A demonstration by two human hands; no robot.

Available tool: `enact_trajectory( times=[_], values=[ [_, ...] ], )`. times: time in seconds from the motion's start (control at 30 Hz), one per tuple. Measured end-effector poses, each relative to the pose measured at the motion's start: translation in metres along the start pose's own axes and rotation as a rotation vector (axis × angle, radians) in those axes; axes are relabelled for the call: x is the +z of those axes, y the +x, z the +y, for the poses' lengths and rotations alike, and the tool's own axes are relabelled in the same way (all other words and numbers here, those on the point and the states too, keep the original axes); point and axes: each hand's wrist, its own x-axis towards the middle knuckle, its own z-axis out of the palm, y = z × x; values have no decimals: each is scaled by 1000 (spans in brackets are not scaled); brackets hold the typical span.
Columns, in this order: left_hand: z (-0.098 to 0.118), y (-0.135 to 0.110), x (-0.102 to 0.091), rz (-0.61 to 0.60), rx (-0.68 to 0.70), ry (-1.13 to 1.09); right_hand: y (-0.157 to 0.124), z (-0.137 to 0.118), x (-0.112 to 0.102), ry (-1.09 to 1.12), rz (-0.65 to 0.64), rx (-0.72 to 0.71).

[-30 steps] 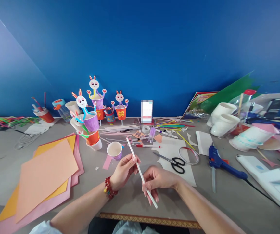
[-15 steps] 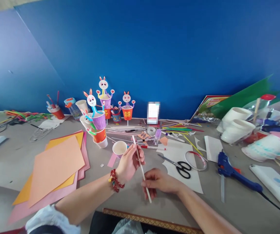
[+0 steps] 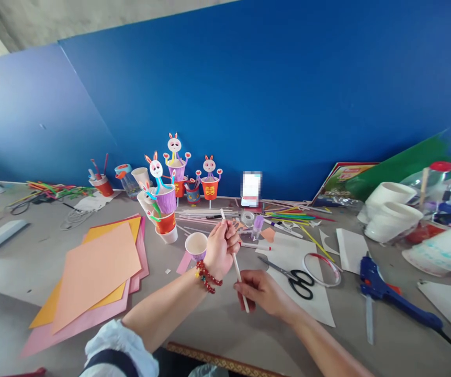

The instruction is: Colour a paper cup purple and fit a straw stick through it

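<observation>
A thin white stick (image 3: 237,269), perhaps a paper straw, slants between my two hands above the table. My left hand (image 3: 220,248) is wrapped round its upper part, fingers curled, with the top end sticking out. Lower down, my right hand (image 3: 262,293) pinches the stick between thumb and fingers near its bottom end. Just left of my left hand stands a purple-sided paper cup (image 3: 196,245), its white inside facing up. Black-handled scissors (image 3: 301,283) lie on a white paper sheet (image 3: 319,309) to the right of my right hand.
Rabbit-topped paper cups (image 3: 165,199) are stacked behind at the left. Coloured paper sheets (image 3: 96,267) lie in front of them. A blue glue gun (image 3: 396,303), a tape roll (image 3: 322,269) and wrapped white cups (image 3: 392,220) are at the right. Straws and pens (image 3: 288,215) line the back.
My left fingers have closed more tightly round the stick, and the hand has turned. Both hands still hold the stick. The camera view has shifted, showing more of the wall top.
</observation>
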Motion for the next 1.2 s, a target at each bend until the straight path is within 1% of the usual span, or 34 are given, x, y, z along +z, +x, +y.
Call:
enact_trajectory(
  times=[0.07, 0.17, 0.23, 0.3, 0.37, 0.43, 0.5, 0.57, 0.6, 0.67, 0.7, 0.73, 0.8, 0.83, 0.93, 1.0, 1.13, 1.2],
  values=[
    [6, -6, 5, -74, 47, -20, -1, 0, -3, -37, 55, -68],
    [21, -24, 11, -289, 89, -50, -4, -5, -10, -89, 118, -223],
    [31, -39, 11, -377, 74, -36, -8, -9, -17, -67, 155, -315],
    [40, -50, 6, -455, 39, -16, -11, -13, -24, 12, 221, -362],
    [46, -55, -4, -514, -8, 0, -14, -15, -32, 101, 285, -366],
    [49, -54, -15, -509, -88, 30, -16, -16, -38, 168, 284, -323],
    [52, -51, -25, -502, -140, 86, -18, -16, -42, 215, 220, -246],
    [54, -49, -35, -543, -185, 231, -21, -18, -44, 258, 146, -186],
    [54, -48, -39, -575, -239, 325, -22, -20, -45, 283, 121, -179],
    [51, -48, -46, -612, -402, 492, -24, -24, -46, 333, 101, -209],
    [47, -49, -49, -610, -473, 551, -24, -26, -46, 362, 104, -239],
    [43, -50, -51, -582, -500, 594, -25, -28, -47, 393, 108, -267],
    [31, -53, -53, -512, -475, 623, -23, -30, -47, 450, 129, -291],
    [25, -55, -53, -510, -475, 625, -21, -29, -46, 476, 150, -286],
    [7, -60, -50, -570, -502, 644, -13, -22, -43, 511, 246, -230],
    [-4, -61, -48, -564, -513, 632, -7, -16, -39, 504, 286, -187],
    [-18, -58, -48, -390, -504, 573, 2, -6, -32, 451, 292, -136],
    [-22, -56, -51, -364, -483, 576, 4, -4, -30, 419, 317, -131]
  ],
)
